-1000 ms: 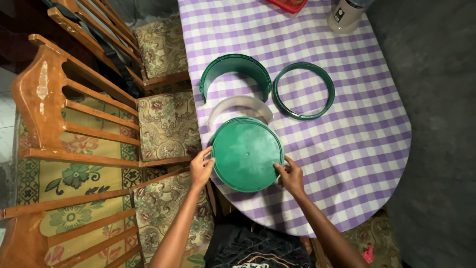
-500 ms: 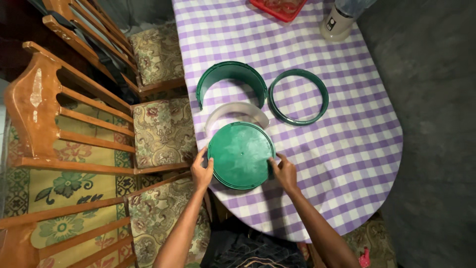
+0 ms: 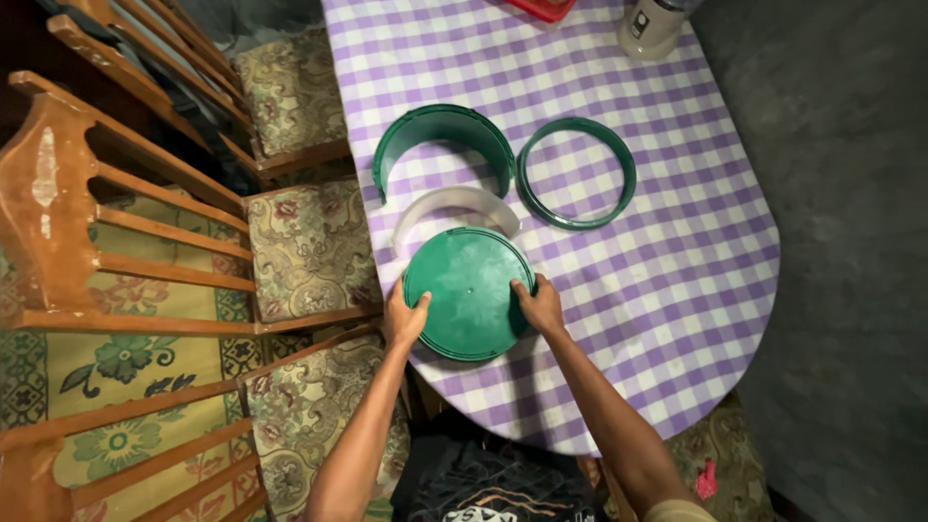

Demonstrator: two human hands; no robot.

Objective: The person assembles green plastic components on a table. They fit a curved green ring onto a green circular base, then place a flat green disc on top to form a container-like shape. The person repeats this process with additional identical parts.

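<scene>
A round green plastic disc lies flat near the front edge of a table covered with a purple and white checked cloth. My left hand grips its left rim and my right hand grips its right rim. Just beyond the disc sits a white curved half-wall piece. Further back stands a green curved half-wall piece. To its right lies a green ring, flat on the cloth.
Wooden chairs with floral cushions stand close along the table's left side. A pale cylindrical jar and a red object sit at the far end. A grey floor lies to the right.
Both hands stay on the disc's rim. The disc and other pieces keep their places on the cloth; only the camera view has drifted slightly.
</scene>
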